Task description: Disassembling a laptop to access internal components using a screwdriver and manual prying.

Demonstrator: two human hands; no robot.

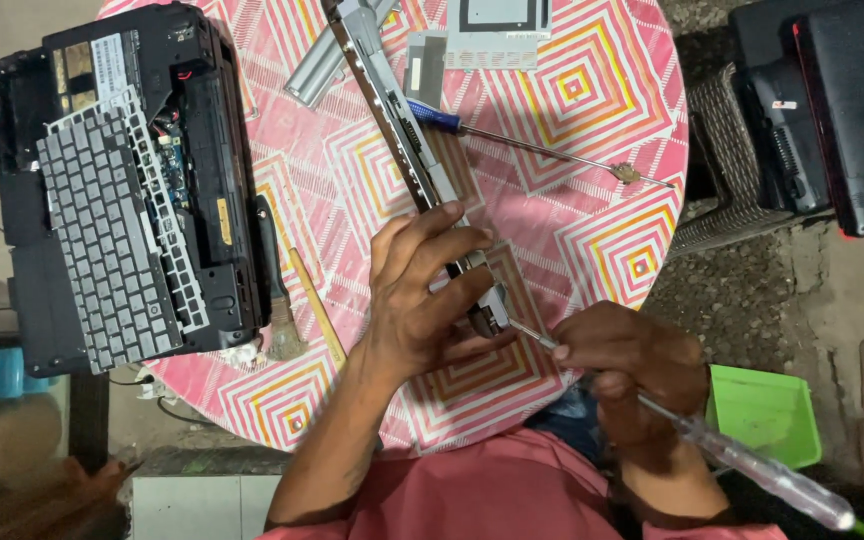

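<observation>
Round table (592,150) under a pink cloth of nested diamonds fills the view, gravel ground to its right; nearest, the right hand (627,365) is closed around a clear-handled screwdriver (752,465), its tip touching the near end of a long grey hinge bar (402,140); the left hand (427,295) grips that bar's near end, fingers curled over it; a green bin (767,410) sits just beside the right wrist; farther off lie a blue-handled screwdriver (522,143) across the bar, a paintbrush (277,290), and a dismantled laptop (122,190) with its grey keyboard lifted.
</observation>
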